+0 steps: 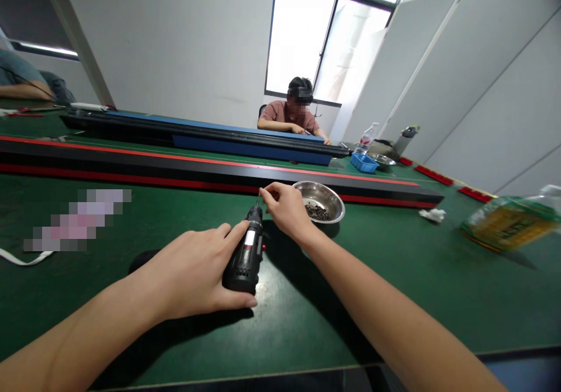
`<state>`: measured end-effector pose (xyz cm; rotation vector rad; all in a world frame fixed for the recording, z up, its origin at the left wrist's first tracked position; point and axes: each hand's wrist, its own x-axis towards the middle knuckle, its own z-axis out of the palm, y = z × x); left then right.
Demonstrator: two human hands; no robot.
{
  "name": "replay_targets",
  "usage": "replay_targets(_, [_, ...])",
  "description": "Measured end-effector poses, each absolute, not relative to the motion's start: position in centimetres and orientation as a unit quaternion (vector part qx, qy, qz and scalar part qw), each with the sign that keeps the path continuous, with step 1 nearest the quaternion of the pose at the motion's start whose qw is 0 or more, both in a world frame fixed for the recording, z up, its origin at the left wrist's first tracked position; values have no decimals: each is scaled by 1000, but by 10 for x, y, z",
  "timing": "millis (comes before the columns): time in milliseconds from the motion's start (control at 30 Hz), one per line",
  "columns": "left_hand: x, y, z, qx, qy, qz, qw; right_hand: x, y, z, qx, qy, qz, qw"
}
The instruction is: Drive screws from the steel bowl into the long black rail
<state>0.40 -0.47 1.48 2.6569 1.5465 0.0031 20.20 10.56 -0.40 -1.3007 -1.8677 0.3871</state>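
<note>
My left hand [197, 272] is wrapped round a black cordless drill [246, 257], which lies over on its side with its bit pointing away from me. Fingertips of my right hand [284, 208] are pinched together at the tip of the thin bit [258, 201]; whatever they hold is too small to make out. Just behind that hand stands a shiny metal bowl [336, 203]. Small dark pieces that look like screws [316, 212] lie in its bottom.
A long black bar with red stripes [175, 169] crosses the green table [280, 333] beyond my hands. Farther back are a blue-and-black bar [210, 138], a blue basket [363, 163] and a seated person [280, 113]. To the right are crumpled tissue [433, 215] and a yellow-green package [508, 225].
</note>
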Motion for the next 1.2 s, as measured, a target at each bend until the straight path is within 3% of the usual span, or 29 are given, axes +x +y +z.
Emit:
replay_targets(333, [4,-8,23,859,509,2,65,177,165,-47,-628,-627,206,412])
replay_targets(1200, [6,-10,29,856,512,0,72,187,173,-52,-601,-652,242,394])
